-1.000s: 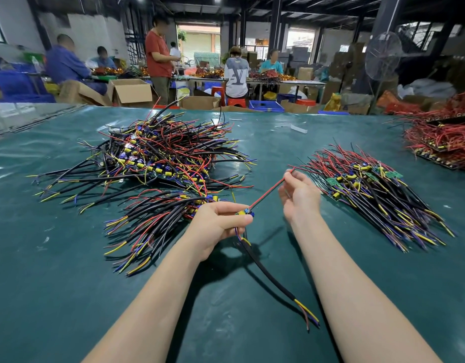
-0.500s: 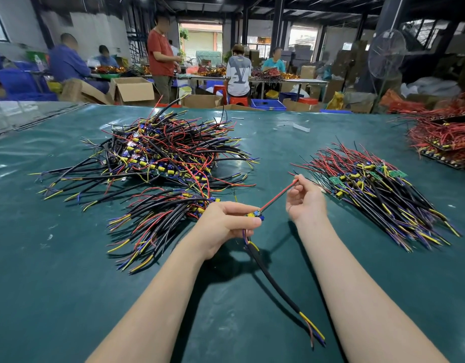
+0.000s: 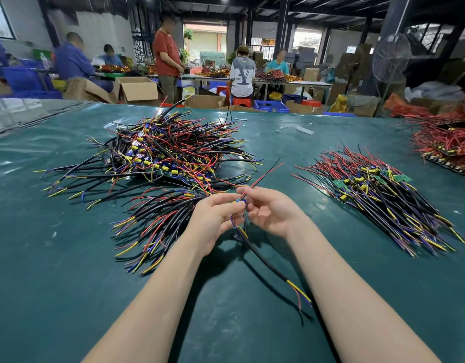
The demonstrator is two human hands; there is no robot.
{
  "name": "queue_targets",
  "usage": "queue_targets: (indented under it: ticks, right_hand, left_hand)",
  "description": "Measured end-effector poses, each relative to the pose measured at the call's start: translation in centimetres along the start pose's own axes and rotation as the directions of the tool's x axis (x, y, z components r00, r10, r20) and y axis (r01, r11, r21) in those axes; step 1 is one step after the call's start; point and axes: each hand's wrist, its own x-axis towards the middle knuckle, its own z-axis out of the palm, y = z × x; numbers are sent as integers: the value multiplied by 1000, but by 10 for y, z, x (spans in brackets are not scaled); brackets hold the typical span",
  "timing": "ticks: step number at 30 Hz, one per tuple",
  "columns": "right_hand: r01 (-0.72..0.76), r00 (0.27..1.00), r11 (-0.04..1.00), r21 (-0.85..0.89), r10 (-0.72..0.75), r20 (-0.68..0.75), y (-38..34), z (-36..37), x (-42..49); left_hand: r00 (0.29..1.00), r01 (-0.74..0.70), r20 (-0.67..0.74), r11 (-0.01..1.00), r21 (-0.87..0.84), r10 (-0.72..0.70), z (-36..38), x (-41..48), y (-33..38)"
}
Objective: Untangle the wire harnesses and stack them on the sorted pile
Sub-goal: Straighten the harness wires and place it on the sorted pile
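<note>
Both hands (image 3: 252,213) on one wire harness (image 3: 265,263) between two piles

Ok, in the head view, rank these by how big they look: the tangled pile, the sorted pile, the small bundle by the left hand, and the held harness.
1. tangled pile, the widest spread, though it lies farther back
2. sorted pile
3. small bundle
4. held harness, one thin strand

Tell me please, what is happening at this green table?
A person is sorting wire harnesses. The left hand and the right hand both pinch one wire harness at its small middle part, above the table. The tangled pile lies to the left and the sorted pile to the right. The held harness is not yet on the sorted pile.
</note>
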Motion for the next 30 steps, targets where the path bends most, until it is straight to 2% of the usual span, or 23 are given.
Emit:
queue_targets:
  ticks: [7,11,16,20,22,25,28,30]
  right_hand:
    - [65,998,996,-69,-63,26,11,8,0]
    - [130,988,989,64,-123,-98,-2,-2,0]
    - [228,955,970,87,-205,-213,-7,-5,2]
    - [288,920,934,211,-209,-332,-7,-10,4]
    - [278,921,925,259,-180,-345,-6,-12,4]
    - [284,910,918,276,-168,-378,-8,-17,2]
    - [307,892,905,295,-165,-421,-10,-26,-1]
    - [265,909,932,248,-155,-388,-6,-23,-2]
  left_hand:
    - [1000,25,-7,999,29,-25,-6,-1,2]
    - [998,57,-8,996,70,-57,0,-2,3]
    - [993,118,-9,990,72,-118,2,-2,7]
    - [984,155,54,970,189,-167,1,-6,6]
    - [976,169,99,960,222,-194,1,-6,7]
    - [961,166,146,912,375,-235,-2,-3,8]
    - [980,30,166,906,422,-109,1,-1,5]
    - [994,-61,105,913,404,20,0,0,8]
